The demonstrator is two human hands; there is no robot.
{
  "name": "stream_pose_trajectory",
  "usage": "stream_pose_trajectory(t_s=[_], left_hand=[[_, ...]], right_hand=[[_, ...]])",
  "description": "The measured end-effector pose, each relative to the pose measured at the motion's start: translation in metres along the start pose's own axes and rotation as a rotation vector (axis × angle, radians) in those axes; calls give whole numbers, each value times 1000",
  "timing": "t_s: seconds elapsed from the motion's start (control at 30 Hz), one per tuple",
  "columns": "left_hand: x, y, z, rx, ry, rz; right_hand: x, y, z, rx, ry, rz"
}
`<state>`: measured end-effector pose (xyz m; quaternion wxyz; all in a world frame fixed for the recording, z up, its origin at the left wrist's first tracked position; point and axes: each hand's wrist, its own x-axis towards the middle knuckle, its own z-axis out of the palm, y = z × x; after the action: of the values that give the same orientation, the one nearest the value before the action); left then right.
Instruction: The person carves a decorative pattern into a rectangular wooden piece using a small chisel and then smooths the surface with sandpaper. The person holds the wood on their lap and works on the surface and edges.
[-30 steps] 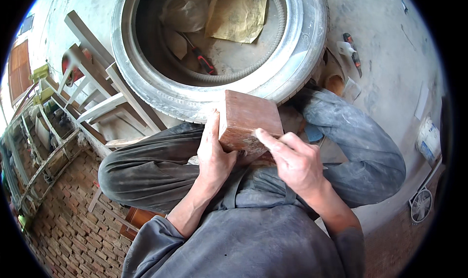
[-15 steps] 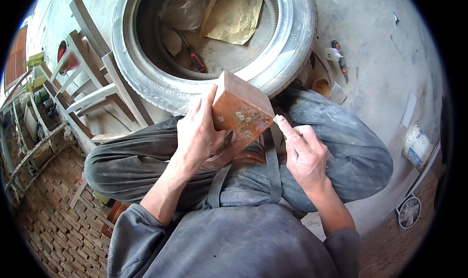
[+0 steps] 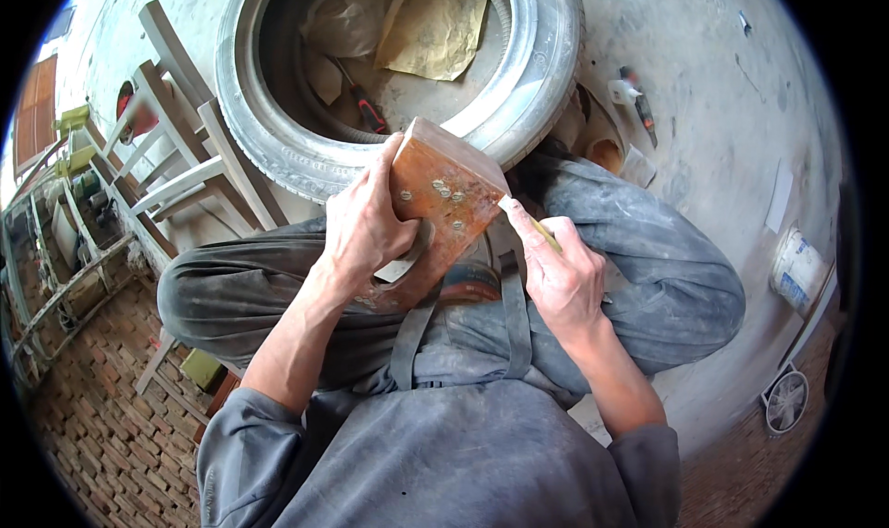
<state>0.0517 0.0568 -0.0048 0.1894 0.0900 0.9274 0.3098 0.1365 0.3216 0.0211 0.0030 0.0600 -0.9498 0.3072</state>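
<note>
Clasping a brown block (image 3: 449, 211) are the left fingers (image 3: 383, 164), the right fingers (image 3: 528, 232) pinching a yellowish stick (image 3: 547, 236).

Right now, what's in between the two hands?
A brown block is between the left hand, which grips it, and the right hand, which holds a thin yellowish stick. The head view shows it.

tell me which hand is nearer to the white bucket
Right. The right hand, at the right corner of the wooden piece, is left of the white bucket; the left hand, gripping the piece's left side, is farther left.
</note>
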Motion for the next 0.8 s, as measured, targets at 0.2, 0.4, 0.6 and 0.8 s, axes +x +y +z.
stream_pose_trajectory(t_s=[0.2, 0.4, 0.6, 0.8], left_hand=[[1, -4, 1, 10, -18, 16], [2, -3, 1, 33, -12, 25], [3, -4, 2, 31, 3, 45], [3, -5, 2, 31, -13, 26]], right_hand=[[8, 0, 6, -33, 19, -58], [9, 1, 8, -37, 29, -78], [2, 3, 4, -41, -3, -34], [13, 0, 9, -34, 28, -37]])
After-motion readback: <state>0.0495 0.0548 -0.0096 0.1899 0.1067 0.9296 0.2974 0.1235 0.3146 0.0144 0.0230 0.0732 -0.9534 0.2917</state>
